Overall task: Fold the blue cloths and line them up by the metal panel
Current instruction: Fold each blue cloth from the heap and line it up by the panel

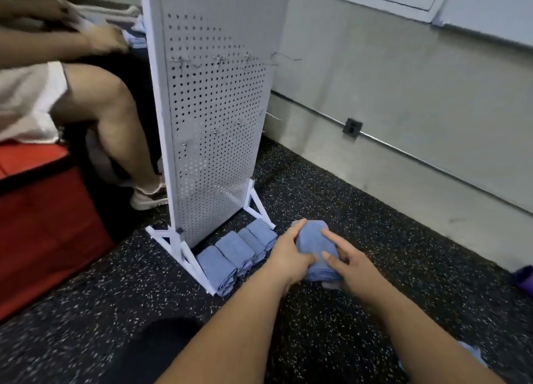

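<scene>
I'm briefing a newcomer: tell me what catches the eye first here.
A tall white perforated metal panel stands at centre on the dark speckled floor. A row of folded blue cloths lies at its foot. Right of the row, the left hand and right hand hold another folded blue cloth.

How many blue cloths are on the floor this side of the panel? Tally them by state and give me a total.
Folded cloths in the row by the metal panel: 4
Held cloth, between left hand and right hand: 1
Loose cloth, partly hidden by the right forearm: 1
Total: 6
</scene>
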A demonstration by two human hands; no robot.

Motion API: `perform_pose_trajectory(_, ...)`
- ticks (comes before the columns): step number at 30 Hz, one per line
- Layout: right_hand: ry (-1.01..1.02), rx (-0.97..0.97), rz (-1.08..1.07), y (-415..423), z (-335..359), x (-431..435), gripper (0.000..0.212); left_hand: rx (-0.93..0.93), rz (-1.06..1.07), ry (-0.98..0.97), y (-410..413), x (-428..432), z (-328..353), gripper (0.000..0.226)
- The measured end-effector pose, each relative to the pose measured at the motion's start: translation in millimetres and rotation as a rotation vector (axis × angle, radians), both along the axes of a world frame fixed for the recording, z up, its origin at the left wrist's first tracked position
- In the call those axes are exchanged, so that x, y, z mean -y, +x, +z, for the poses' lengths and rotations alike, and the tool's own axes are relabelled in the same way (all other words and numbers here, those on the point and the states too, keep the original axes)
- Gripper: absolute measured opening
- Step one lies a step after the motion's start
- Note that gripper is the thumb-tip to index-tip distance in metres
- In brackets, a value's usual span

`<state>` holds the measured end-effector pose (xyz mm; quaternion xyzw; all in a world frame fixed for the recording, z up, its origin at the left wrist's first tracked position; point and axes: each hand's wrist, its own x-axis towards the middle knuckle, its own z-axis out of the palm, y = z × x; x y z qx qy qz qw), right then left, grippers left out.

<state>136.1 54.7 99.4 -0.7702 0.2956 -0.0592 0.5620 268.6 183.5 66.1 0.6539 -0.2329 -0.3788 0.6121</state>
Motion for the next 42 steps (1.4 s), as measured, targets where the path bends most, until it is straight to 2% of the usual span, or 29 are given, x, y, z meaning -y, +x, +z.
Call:
perform_pose_trajectory(2, 0.047, -0.048, 0.047, 15, -16, 12, 0.049, -0.038, 0.036, 0.023, 6, 7, -17, 0.085)
perform_pose_trajectory(6, -0.043, -0.114, 0.196, 60, -58, 37, 0.054, -0.083, 0.185, 0.071, 19, 13, -57, 0.084)
perform_pose_trajectory(8, -0.006, -0.150, 0.254, 85, -82, 49, 0.057, -0.088, 0.221, 0.100, 32, 15, -76, 0.089)
perform_pose_trajectory(11, 0.071, -0.184, 0.248, 115, -106, 61, 0.056, -0.116, 0.236, 0.126, 52, 12, -96, 0.099)
perform_pose_trajectory(12, 0.128, -0.200, 0.289, 140, -138, 74, 0.056, -0.131, 0.269, 0.158, 70, 23, -130, 0.100)
perform_pose_trajectory(18, 0.190, -0.212, 0.298, 201, -215, 107, 0.058, -0.096, 0.280, 0.259, 106, 21, -175, 0.091)
perform_pose_trajectory(23, 0.135, -0.204, 0.331, 247, -262, 115, 0.059, 0.081, 0.269, 0.474, 129, 14, -209, 0.090)
perform_pose_trajectory(26, 0.041, -0.184, 0.344, 272, -276, 115, 0.060, 0.089, 0.255, 0.537, 142, 7, -229, 0.093)
perform_pose_trajectory(31, -0.037, -0.217, 0.397, 287, -300, 118, 0.060, 0.205, 0.228, 0.618, 151, 8, -257, 0.095)
perform_pose_trajectory(34, 0.013, -0.234, 0.387, 283, -314, 116, 0.059, 0.306, 0.199, 0.689, 151, 14, -264, 0.094)
perform_pose_trajectory(38, 0.073, -0.226, 0.349, 283, -319, 112, 0.058, 0.533, 0.179, 0.845, 150, 22, -266, 0.091)
perform_pose_trajectory(42, 0.093, -0.209, 0.292, 290, -317, 109, 0.060, 0.517, 0.217, 0.872, 154, 25, -272, 0.091)
